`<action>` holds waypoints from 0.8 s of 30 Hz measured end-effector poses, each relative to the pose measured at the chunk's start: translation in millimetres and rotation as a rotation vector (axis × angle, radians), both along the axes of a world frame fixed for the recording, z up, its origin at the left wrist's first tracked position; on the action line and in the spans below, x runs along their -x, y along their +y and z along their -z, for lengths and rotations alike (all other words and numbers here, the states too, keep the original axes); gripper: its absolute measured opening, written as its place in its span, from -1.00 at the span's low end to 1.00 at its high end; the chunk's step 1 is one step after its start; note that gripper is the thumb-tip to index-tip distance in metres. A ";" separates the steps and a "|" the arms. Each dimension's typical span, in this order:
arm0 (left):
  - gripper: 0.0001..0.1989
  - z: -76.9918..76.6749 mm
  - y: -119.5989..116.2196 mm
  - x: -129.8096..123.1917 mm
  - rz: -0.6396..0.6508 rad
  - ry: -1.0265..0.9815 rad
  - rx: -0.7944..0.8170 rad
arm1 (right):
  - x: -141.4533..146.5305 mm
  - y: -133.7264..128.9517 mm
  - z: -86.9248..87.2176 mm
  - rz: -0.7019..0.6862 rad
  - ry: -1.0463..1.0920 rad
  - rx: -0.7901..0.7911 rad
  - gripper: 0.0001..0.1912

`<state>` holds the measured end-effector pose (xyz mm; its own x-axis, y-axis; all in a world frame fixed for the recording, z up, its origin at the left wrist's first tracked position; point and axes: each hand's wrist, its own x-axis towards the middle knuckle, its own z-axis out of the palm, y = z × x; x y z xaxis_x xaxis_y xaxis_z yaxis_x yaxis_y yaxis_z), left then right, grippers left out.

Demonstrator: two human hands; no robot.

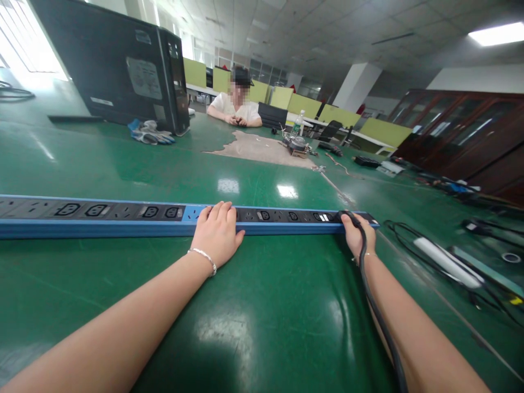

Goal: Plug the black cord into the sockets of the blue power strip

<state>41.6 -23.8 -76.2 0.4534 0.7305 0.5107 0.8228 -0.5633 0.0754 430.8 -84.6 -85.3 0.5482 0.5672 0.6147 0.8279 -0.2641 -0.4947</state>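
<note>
1. Blue power strip (180, 228) lies on the green table (278, 305), across the person's front, under the fingertips of the left hand (216, 232).
2. Its long axis runs left to right, nearly level in view; the left end leaves the picture, and the right end stops just past the right hand (362, 234). Its sockets face up.
3. The left hand is palm down, fingers laid side by side over the sockets, thumb apart on the near side, just right of the blue socket panel (193, 213).
4. The right hand, nearer the strip's right end, pinches a black plug (345, 215) at the socket face. Whether it is seated, and which way its prongs point, I cannot tell.
5. From there the black cable (363, 262) runs back toward the person along the right forearm.
</note>
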 end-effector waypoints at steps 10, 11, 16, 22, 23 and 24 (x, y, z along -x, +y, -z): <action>-0.54 -1.2 -0.8 0.0 -0.017 0.014 -0.013 | -3.1 -2.5 6.0 0.001 -0.012 -0.007 -0.55; -0.54 -1.3 -0.8 -0.1 -0.016 0.012 -0.015 | -3.6 -2.4 5.6 -0.002 -0.019 0.001 -0.55; -0.54 -1.0 -0.4 0.5 -0.008 0.005 -0.035 | -2.4 -0.9 3.6 -0.039 -0.080 -0.013 -0.49; -0.53 -1.3 -1.4 1.1 -0.007 0.021 -0.041 | 3.6 0.1 1.2 -0.033 -0.055 -0.125 -0.42; -0.53 -1.4 -1.8 1.0 -0.007 0.020 -0.041 | 2.5 -0.8 -2.0 -0.019 -0.031 -0.163 -0.41; -0.53 -1.4 -2.1 0.8 -0.007 0.020 -0.041 | 0.3 -2.1 -6.1 -0.006 0.008 -0.210 -0.40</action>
